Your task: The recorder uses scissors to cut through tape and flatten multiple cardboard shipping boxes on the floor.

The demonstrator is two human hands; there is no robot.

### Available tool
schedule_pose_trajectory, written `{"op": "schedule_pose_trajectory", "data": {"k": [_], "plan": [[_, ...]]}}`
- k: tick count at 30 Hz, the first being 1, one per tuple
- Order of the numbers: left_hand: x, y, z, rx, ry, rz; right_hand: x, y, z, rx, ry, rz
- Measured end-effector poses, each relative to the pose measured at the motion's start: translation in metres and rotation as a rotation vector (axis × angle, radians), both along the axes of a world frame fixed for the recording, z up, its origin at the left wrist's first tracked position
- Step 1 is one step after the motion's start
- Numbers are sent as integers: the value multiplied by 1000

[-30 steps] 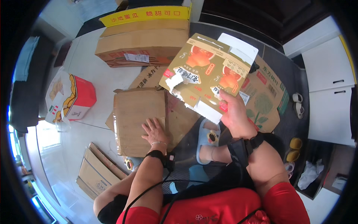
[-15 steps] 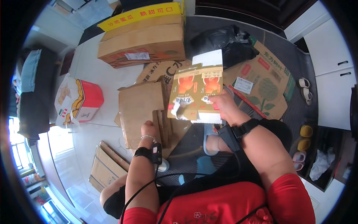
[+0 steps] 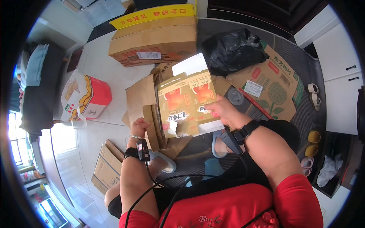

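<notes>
My right hand (image 3: 227, 111) grips the right edge of a flattened gold carton (image 3: 185, 104) with orange pictures, a white flap on top and a torn lower edge. Left of it, my left hand (image 3: 140, 127) is closed on the near left edge of a folded brown cardboard box (image 3: 141, 97). One flap of that box stands up beside my fingers, and part of the gold carton overlaps its right side. More flattened cardboard lies underneath, largely hidden.
A large brown box (image 3: 156, 41) with a yellow flap stands at the back. Near it are a black plastic bag (image 3: 235, 51) and a flattened printed carton (image 3: 279, 85). A red-and-white bucket (image 3: 97, 98) is at left; folded cardboard (image 3: 104, 169) lies by my left knee. Shoes (image 3: 312, 142) sit at right.
The gold carton has moved left and nearer, over the brown box. My left hand has shifted left, and the brown box's flap has lifted and opened out.
</notes>
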State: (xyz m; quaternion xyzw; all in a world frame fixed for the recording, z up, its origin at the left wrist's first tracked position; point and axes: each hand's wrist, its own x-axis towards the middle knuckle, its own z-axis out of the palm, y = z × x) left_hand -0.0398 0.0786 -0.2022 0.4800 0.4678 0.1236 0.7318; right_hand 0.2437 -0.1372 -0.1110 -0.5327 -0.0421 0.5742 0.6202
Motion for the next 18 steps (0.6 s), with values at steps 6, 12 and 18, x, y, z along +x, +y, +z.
{"op": "schedule_pose_trajectory", "data": {"k": [6, 12, 18], "plan": [[-4, 4, -1, -12, 36, -30, -10, 10, -1, -21, -10, 109], [-2, 6, -1, 0, 30, -6, -6, 9, 12, -43, 7, 129], [1, 8, 5, 55, 143, 1, 9, 4, 19, -173, 52, 288]]}}
